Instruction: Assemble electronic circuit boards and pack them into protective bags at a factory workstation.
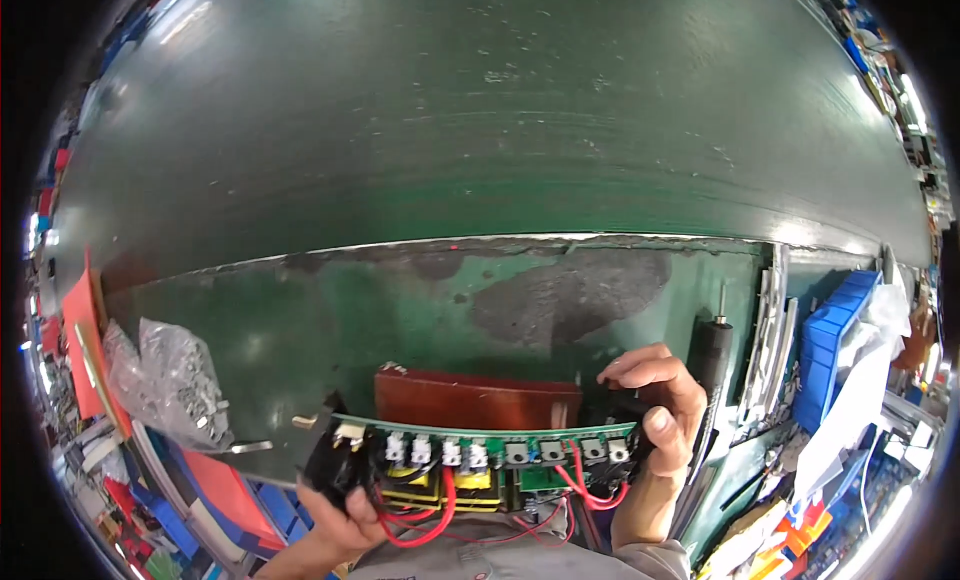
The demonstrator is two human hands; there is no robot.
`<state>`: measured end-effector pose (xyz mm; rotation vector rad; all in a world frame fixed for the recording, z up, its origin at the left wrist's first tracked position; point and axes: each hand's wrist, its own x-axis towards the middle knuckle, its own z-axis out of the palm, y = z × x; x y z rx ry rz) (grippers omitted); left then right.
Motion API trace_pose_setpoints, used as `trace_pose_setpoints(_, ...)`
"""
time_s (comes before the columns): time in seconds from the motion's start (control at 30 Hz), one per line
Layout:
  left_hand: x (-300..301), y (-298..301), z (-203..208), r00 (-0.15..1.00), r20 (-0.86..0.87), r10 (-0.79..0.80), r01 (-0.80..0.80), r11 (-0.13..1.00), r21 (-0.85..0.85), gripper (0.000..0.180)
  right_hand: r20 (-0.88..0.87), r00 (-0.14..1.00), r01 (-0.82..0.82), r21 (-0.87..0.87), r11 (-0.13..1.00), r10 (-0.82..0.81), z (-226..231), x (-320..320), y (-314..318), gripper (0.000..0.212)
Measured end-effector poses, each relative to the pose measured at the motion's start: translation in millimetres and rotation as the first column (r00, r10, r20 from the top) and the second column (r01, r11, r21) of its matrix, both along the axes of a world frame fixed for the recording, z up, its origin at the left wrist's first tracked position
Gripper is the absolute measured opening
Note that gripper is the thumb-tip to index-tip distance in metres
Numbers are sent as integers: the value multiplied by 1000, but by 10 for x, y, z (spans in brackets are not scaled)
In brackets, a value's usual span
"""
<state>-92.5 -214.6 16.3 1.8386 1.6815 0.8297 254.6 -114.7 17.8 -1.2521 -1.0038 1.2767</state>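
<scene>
Near the bench's front edge, close to my body, is a circuit board assembly (500, 435). A row of several small transistor-like parts, yellow-wrapped transformers (475, 483) and red wires (447, 510) show on it. My left hand (345, 520) grips its black left end, with the thumb in front. Around the right end curls my right hand (665, 405), thumb toward me and fingers over the far side; its exact contact is partly hidden. Just beyond the board lies a reddish-brown block (470, 400), its near side covered by the board.
An electric screwdriver (715, 350) lies right of my right hand, bit pointing away. Farther right stands a blue bin (835, 345) with plastic and paper over it. A clear bag of small metal parts (175, 380) lies at left. Beyond the bench stretches a dark green surface (480, 130).
</scene>
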Motion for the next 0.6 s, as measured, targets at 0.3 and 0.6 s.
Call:
trace_pose_setpoints(0.3, -11, 116, -73, 984, 95, -152, 151, 988, 11, 64, -141, 983, -119, 26, 993, 121, 14, -44, 19, 67)
trace_pose_setpoints(0.6, -203, -136, -359, 983, 184, -16, 28, 998, -61, 67, -323, 906, -278, 36, 960, 274, 74, 63, 28, 77)
